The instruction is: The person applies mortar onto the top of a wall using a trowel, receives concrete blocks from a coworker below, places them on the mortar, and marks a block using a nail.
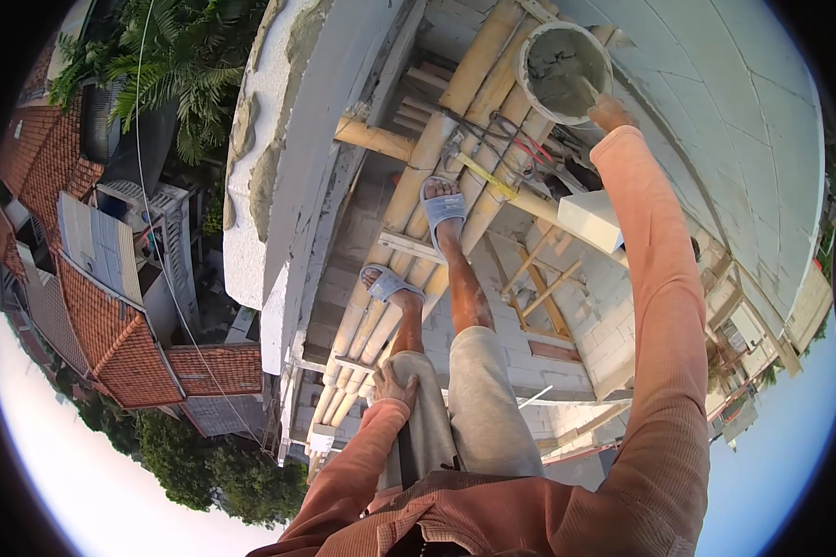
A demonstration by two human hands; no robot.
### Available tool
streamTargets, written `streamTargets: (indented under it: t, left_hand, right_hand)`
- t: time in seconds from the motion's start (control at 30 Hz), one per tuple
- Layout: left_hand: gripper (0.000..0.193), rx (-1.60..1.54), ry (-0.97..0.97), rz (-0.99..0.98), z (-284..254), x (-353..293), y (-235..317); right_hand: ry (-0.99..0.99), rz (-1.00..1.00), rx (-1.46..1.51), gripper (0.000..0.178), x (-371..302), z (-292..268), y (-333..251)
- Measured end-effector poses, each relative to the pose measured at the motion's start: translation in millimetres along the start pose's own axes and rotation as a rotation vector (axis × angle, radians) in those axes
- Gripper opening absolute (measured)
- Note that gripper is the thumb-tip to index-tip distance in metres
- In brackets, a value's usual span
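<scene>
At the upper right, my right hand (611, 113) is closed at the rim of a round bucket (527, 70) of wet grey mortar (567, 79). It grips what looks like a trowel (588, 86); only a thin pale part shows, reaching into the mortar, and the rest is hidden. My left hand (395, 386) rests on my left leg by the knee, fingers spread, holding nothing. Between my feet and the bucket lie a hammer with a yellow handle (486, 174) and red-handled pincers (532, 148).
My sandalled feet stand on bamboo poles (427, 200) laid side by side as scaffolding, with gaps beside them and a drop below. A mortar-edged wall (279, 186) runs along the left, a grey curved surface (734, 102) along the right. A white box (593, 221) sits near my right forearm.
</scene>
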State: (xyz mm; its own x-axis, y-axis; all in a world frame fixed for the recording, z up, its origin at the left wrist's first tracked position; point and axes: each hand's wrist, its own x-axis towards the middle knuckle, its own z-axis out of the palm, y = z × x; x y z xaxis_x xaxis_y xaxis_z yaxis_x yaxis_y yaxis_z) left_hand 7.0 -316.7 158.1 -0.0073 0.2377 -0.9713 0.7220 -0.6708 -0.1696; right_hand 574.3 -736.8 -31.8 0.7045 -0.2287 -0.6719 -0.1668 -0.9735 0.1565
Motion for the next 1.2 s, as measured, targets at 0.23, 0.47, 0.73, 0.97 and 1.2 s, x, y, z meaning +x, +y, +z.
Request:
streamTargets:
  t: [0.23, 0.47, 0.73, 0.97, 1.2]
  left_hand:
    - [0.084, 0.031, -0.028, -0.067, -13.2, -9.8, 3.3]
    - [0.085, 0.017, -0.011, -0.050, -12.7, -4.5, -5.6]
    - [0.084, 0.034, 0.012, 0.003, -12.5, -6.1, -21.8]
    - [0.084, -0.140, 0.060, 0.008, -8.3, -7.2, -61.1]
    - [0.082, -0.208, 0.117, 0.078, 4.7, -2.0, -84.3]
  right_hand:
    - [-0.322, 0.015, 0.639, 0.033, -45.6, 11.0, -64.3]
    - [-0.446, 0.066, 1.439, 0.034, -117.0, 26.8, -18.0]
    - [-0.510, -0.235, 1.832, 0.042, -235.5, 38.0, -92.8]
    - [-0.220, -0.600, 1.626, 0.043, -362.6, 58.3, -269.6]
    - [0.111, -0.684, 1.123, 0.035, -418.8, 159.0, -335.5]
